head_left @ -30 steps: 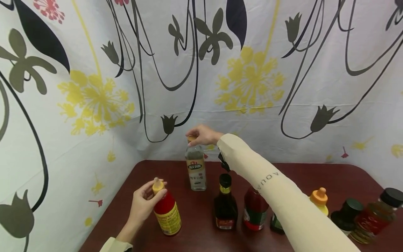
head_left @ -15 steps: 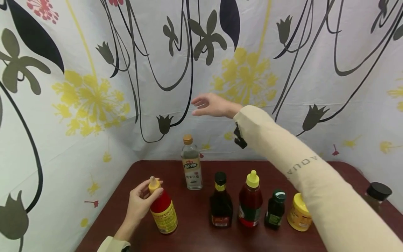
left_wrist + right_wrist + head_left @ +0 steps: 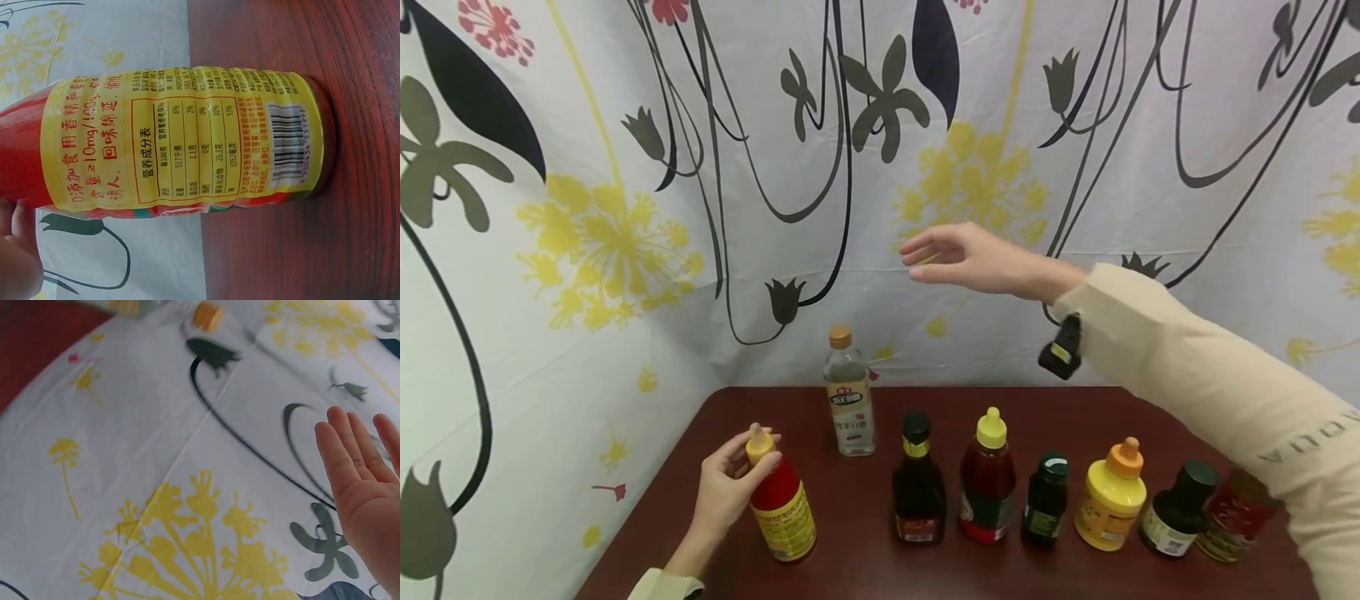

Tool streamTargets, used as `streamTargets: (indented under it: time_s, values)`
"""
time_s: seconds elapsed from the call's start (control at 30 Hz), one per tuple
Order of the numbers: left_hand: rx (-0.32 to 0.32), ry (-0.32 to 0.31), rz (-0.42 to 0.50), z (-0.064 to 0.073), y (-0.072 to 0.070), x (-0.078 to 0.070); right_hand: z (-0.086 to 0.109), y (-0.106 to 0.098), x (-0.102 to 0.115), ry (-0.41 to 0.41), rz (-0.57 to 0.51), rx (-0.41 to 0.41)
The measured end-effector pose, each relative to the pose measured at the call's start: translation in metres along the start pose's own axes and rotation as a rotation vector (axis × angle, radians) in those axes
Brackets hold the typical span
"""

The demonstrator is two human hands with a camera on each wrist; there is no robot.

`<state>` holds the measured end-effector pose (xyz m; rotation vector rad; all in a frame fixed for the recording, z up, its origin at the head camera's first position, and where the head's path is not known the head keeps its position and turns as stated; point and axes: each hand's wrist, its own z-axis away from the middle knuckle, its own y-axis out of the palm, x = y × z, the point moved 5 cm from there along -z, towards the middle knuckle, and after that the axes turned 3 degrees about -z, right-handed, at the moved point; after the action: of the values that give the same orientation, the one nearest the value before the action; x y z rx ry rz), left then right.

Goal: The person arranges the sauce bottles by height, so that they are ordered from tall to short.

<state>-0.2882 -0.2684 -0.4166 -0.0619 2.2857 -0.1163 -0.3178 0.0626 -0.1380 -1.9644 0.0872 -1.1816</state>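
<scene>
My left hand (image 3: 726,483) grips the upper part of a red squeeze bottle (image 3: 782,517) with a yellow cap and yellow label, thumb and fingers round its neck. The left wrist view shows the label text and barcode, with part of the hand (image 3: 19,256) at the bottle's red shoulder. My right hand (image 3: 970,260) is in the air before the curtain, fingers extended and holding nothing. Below and left of it, a clear glass bottle (image 3: 852,408) with an orange cap stands at the back of the table. In the right wrist view the open palm (image 3: 369,500) faces the patterned cloth.
A row of condiments stands on the dark red table (image 3: 850,575): a dark sauce bottle (image 3: 919,492), a red bottle (image 3: 987,487) with yellow nozzle, a small dark jar (image 3: 1045,504), a yellow squeeze bottle (image 3: 1108,504), and two more bottles at right. A patterned curtain (image 3: 760,233) hangs behind.
My right hand let go of the clear bottle's orange cap, rose and moved right. The clear bottle stays standing at the back. My left hand still holds the red squeeze bottle.
</scene>
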Motion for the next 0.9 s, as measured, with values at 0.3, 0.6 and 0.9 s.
streamTargets:
  time_s: [0.3,0.6,0.9]
  values:
    - [-0.043,-0.048,-0.064,-0.003,0.004,-0.026,0.058,0.004,-0.026,-0.053,-0.089,-0.026]
    - [0.019,-0.026,-0.037,0.001,-0.003,0.010,0.102,0.044,-0.102,0.044,-0.148,-0.008]
    - [-0.006,-0.197,-0.193,-0.005,0.012,-0.048,0.119,0.081,-0.129,0.035,-0.259,0.070]
